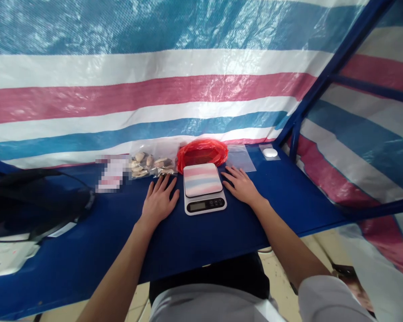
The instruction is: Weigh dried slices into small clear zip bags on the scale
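A digital kitchen scale (203, 181) sits on the blue table between my hands, its display dark and its plate mirroring the striped sheet. My left hand (159, 199) lies flat to the left of it, fingers spread. On the other side my right hand (242, 184) rests palm down, fingers apart, its tips close to the scale. Behind the scale stands an open red plastic bag (203, 150). Clear bags with tan, shell-like pieces (151, 164) lie just beyond my left fingertips. An empty-looking clear zip bag (243, 157) is beyond my right hand.
A white rounded object (270, 153) on a small clear bag lies at the back right. At left are a black bag-like item (33, 201), a white power strip (10, 257) and a pixelated paper (112, 174). A blue frame post (322, 85) borders the right, striped sheeting the back.
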Tool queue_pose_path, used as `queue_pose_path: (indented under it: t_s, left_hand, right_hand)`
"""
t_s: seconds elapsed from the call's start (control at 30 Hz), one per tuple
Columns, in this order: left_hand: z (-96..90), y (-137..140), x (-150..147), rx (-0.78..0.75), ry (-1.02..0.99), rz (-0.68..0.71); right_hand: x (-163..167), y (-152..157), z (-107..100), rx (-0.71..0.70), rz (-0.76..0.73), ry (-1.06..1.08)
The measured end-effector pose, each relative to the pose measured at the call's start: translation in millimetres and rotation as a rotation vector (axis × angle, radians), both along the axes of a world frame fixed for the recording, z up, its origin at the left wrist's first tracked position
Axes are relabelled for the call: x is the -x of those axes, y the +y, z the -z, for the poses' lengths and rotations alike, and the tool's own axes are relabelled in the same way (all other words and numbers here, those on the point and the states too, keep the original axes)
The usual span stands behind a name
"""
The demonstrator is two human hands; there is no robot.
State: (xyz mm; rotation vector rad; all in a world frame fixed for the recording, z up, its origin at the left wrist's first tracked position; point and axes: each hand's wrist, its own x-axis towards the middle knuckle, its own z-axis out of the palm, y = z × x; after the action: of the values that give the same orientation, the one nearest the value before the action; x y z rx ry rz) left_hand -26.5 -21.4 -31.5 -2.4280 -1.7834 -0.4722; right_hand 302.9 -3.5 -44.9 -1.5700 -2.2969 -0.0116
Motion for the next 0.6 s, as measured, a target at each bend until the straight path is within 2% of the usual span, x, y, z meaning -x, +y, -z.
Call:
queue_pose_path:
  t_s: [0.6]
  left_hand:
    - [-0.5, 0.1, -1.0, 0.003, -0.026, 0.000]
  right_hand:
    - [-0.2, -0.2, -0.6, -0.002, -0.003, 0.009]
